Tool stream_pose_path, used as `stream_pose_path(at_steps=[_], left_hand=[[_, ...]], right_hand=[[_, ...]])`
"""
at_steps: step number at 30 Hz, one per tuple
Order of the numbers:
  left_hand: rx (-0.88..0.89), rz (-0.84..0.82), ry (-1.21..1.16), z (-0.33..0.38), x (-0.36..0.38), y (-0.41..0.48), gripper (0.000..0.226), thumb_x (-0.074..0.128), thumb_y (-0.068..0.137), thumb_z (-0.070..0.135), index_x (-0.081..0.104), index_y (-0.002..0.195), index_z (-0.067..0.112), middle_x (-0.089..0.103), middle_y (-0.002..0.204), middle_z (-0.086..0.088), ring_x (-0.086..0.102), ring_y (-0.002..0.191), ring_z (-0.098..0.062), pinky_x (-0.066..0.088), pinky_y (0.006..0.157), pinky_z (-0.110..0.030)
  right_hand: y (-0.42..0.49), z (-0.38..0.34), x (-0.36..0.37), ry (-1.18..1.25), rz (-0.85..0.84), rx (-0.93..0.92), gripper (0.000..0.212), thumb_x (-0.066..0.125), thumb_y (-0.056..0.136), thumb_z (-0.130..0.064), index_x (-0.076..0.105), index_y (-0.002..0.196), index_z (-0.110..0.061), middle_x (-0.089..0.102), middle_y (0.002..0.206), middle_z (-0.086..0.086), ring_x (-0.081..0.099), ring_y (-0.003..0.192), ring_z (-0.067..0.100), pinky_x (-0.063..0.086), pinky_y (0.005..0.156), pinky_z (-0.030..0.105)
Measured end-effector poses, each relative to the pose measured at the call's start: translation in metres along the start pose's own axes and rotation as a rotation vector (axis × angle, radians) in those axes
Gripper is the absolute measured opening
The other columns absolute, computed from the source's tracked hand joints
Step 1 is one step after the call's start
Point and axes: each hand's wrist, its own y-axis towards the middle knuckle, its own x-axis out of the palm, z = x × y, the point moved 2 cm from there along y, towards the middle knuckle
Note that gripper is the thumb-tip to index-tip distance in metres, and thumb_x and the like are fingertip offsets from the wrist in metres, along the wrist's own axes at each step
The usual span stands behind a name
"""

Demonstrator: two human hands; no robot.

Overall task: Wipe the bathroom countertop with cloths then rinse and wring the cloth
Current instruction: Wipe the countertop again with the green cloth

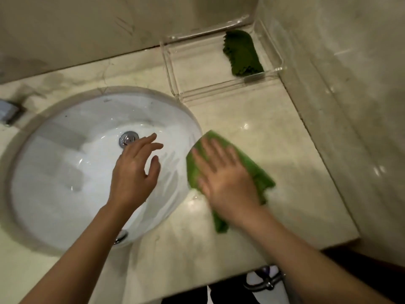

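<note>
Right forearm (306, 255): bare, comes in over the counter's front edge.
Left forearm (83, 249): bare, crosses the near rim of the sink (54, 163).
Right hand (223, 178): flat, fingers straight and spread, palm pressing the light green cloth (259, 175); blurred, likely mid-stroke.
Left hand (133, 172): hovers over the basin near the drain (128, 138), fingers relaxed, holding nothing.
Cloth position: on the countertop (263, 132), just right of the sink rim; long axis runs roughly near to far.
Key relation: the basin lies directly left of the cloth; the left hand is nearer the basin, and the right already has the cloth.
Far corner: clear tray (168, 62) holding a dark green cloth (243, 53), well apart from both hands.
Stage: wiping; rinsing not yet begun.
</note>
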Motion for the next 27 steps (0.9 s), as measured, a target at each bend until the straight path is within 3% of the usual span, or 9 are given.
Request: stream_pose_path(at_steps=[4, 6, 8, 12, 15, 18, 22, 27], left_hand=[[-0.03, 0.019, 0.017, 0.007, -0.005, -0.012, 0.031, 0.048, 0.087, 0.015, 0.063, 0.113, 0.012, 0.057, 0.13, -0.003, 0.045, 0.118, -0.018, 0.04, 0.092, -0.034], [-0.012, 0.001, 0.013, 0.019, -0.003, -0.017, 0.032, 0.047, 0.087, 0.016, 0.062, 0.115, 0.012, 0.056, 0.132, -0.002, 0.044, 0.12, -0.017, 0.035, 0.095, -0.026], [0.011, -0.022, -0.003, 0.033, 0.002, -0.022, 0.033, 0.046, 0.088, 0.017, 0.062, 0.117, 0.013, 0.054, 0.133, 0.0, 0.045, 0.122, -0.016, 0.029, 0.098, -0.017], [0.019, -0.065, -0.029, 0.054, 0.01, -0.031, 0.032, 0.047, 0.088, 0.017, 0.062, 0.116, 0.015, 0.054, 0.134, 0.002, 0.046, 0.123, -0.016, 0.031, 0.1, -0.02], [-0.006, -0.067, -0.043, 0.054, 0.01, -0.037, 0.033, 0.046, 0.087, 0.016, 0.062, 0.117, 0.016, 0.053, 0.134, 0.003, 0.045, 0.123, -0.014, 0.028, 0.1, -0.017], [0.002, -0.047, -0.042, 0.042, 0.002, -0.041, 0.033, 0.044, 0.089, 0.015, 0.061, 0.117, 0.016, 0.054, 0.134, 0.003, 0.046, 0.121, -0.014, 0.031, 0.097, -0.018], [-0.07, 0.01, -0.037, 0.01, -0.02, -0.049, 0.033, 0.044, 0.091, 0.004, 0.06, 0.118, 0.014, 0.054, 0.133, 0.0, 0.046, 0.121, -0.018, 0.024, 0.096, -0.007], [-0.157, 0.027, -0.014, -0.029, -0.05, -0.071, 0.037, 0.044, 0.09, -0.006, 0.06, 0.118, 0.013, 0.052, 0.135, 0.0, 0.044, 0.125, -0.023, 0.027, 0.098, -0.02]], right_hand=[[-0.058, -0.024, 0.007, 0.045, -0.04, -0.126, 0.055, 0.03, 0.098, -0.041, 0.022, 0.148, -0.023, 0.016, 0.156, 0.002, 0.012, 0.144, 0.019, 0.01, 0.116, 0.04], [-0.079, -0.012, 0.003, 0.046, -0.047, -0.1, 0.055, 0.031, 0.097, -0.041, 0.023, 0.148, -0.023, 0.017, 0.156, 0.002, 0.014, 0.144, 0.019, 0.012, 0.115, 0.039], [-0.096, 0.013, -0.002, 0.016, -0.058, -0.038, 0.054, 0.024, 0.099, -0.045, 0.022, 0.148, -0.024, 0.017, 0.156, 0.003, 0.014, 0.143, 0.02, 0.013, 0.113, 0.041], [-0.116, 0.088, -0.013, -0.066, -0.051, 0.185, 0.056, 0.014, 0.098, -0.048, 0.014, 0.149, -0.025, 0.009, 0.157, 0.004, 0.008, 0.143, 0.021, 0.012, 0.112, 0.044], [-0.095, 0.113, -0.021, -0.07, 0.027, 0.359, 0.057, 0.013, 0.097, -0.047, 0.02, 0.148, -0.022, 0.016, 0.156, 0.007, 0.013, 0.143, 0.023, 0.011, 0.116, 0.04], [-0.061, 0.083, -0.019, -0.044, 0.111, 0.487, 0.058, 0.016, 0.097, -0.045, 0.023, 0.148, -0.017, 0.017, 0.155, 0.011, 0.015, 0.143, 0.027, 0.014, 0.115, 0.045], [-0.057, -0.006, 0.002, 0.009, 0.06, 0.331, 0.058, 0.017, 0.099, -0.047, 0.015, 0.149, -0.019, 0.006, 0.156, 0.009, 0.005, 0.144, 0.025, 0.007, 0.117, 0.045], [-0.064, -0.106, 0.024, 0.094, 0.058, 0.243, 0.058, 0.03, 0.097, -0.046, 0.026, 0.147, -0.017, 0.016, 0.155, 0.009, 0.01, 0.144, 0.026, 0.009, 0.115, 0.045]])
